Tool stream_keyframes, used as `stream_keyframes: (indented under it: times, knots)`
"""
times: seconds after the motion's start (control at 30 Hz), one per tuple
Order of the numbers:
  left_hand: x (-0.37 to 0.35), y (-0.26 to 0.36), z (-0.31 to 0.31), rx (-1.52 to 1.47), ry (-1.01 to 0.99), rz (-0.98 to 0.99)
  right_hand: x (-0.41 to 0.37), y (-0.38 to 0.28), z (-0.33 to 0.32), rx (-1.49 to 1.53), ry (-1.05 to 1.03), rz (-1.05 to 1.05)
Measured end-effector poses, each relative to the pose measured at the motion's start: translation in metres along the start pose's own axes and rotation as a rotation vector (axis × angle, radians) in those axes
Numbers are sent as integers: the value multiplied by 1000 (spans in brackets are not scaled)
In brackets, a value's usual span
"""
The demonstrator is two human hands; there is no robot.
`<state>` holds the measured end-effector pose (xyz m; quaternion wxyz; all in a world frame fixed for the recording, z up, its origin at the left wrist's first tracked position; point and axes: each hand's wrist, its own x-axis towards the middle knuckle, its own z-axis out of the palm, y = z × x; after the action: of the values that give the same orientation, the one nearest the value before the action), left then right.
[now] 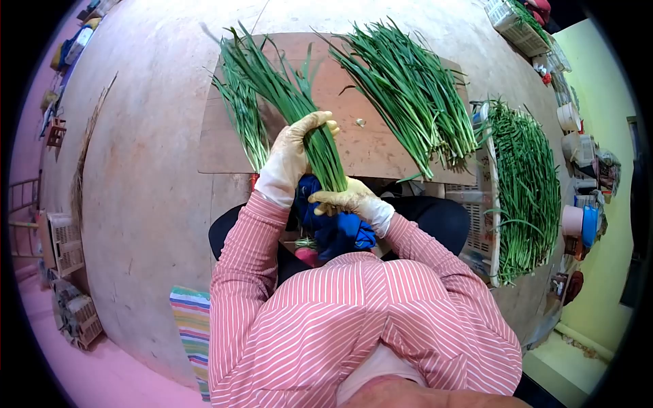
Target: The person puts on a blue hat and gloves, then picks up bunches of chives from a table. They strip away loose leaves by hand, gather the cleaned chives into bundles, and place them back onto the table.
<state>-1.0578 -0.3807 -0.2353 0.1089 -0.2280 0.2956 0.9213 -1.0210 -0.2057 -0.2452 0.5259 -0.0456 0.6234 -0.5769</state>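
Note:
My left hand (299, 146), in a pale yellowish glove, is wrapped around the middle of a bunch of garlic chives (279, 85). The bunch slants, green tips up and to the left, pale stem ends down toward my lap. At those lower ends is my right hand (350, 202), gloved too, with thumb and fingers closed about the stems. Behind the held bunch, a smaller pile of garlic chives (248, 129) lies on the brown board (306, 47). A larger pile of garlic chives (415, 95) rests on the board's right side.
To my right stands a crate (493, 204) heaped with more garlic chives (524, 197). A striped cloth (190, 333) is at my lower left. Baskets (64, 245) line the left side; a pink bucket (572, 219) and other containers stand along the right wall.

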Motion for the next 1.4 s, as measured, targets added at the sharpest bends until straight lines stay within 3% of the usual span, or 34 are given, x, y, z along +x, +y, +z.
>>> stream_keyframes:
  times: [0.07, 0.17, 0.23, 0.3, 0.33, 0.43, 0.5, 0.57, 0.63, 0.73, 0.77, 0.83, 0.87, 0.9, 0.97, 1.0, 1.1, 1.23, 1.3, 1.4]
  knots:
    - [3, -3, -5, 10, -70, -57, -9, 4, 8, 360, 18, -83]
    - [15, -19, -21, 85, -62, -16, 2, 19, 3, 328, 20, 34]
    - [11, -25, -19, 191, -15, 4, -3, 24, 1, 369, 14, 1]
    - [-6, -22, -6, 501, 240, 64, -3, 32, -2, 459, 63, 32]
    - [-16, -21, -6, 622, 135, 155, -4, 33, -2, 443, 102, 37]
    - [-29, -42, -7, 825, 350, 334, -5, 38, -9, 454, 52, 33]
    - [-36, -54, -11, 862, 389, 263, -9, 37, -7, 489, 33, 11]
    - [-55, -64, 6, 540, 334, 122, -8, 44, -4, 518, 95, 10]
    - [-23, -102, -44, 690, 284, 257, -3, 54, -2, 482, 146, 9]
    - [-43, -90, -13, 703, 294, 163, -3, 61, 3, 345, 183, -18]
    - [-46, -87, -4, 704, 295, 167, -1, 55, 10, 215, 238, 68]
    - [-51, -79, 12, 777, 423, 110, -10, 33, 21, 23, 260, 113]
    - [-43, -86, 4, 802, 456, 75, -11, 33, 32, -49, 333, -32]
    - [-24, -107, -19, 763, 457, 190, -7, 37, 31, -51, 325, -32]
    - [-23, -106, -18, 457, 348, 175, 3, 49, 26, -593, 482, 33]
    - [-25, -99, -9, 455, 356, 178, 4, 49, 25, -596, 473, 30]
    - [-35, -77, 16, 398, 456, 259, 3, 43, 24, -802, 628, -257]
    - [-47, -21, 32, 456, 464, 639, -14, 16, 26, -634, 464, -102]
    - [-32, 23, 1, 522, 486, 629, -16, 49, 13, -478, 326, 56]
    - [-8, 70, -52, 673, 587, 639, -18, 67, 7, -425, 329, 36]
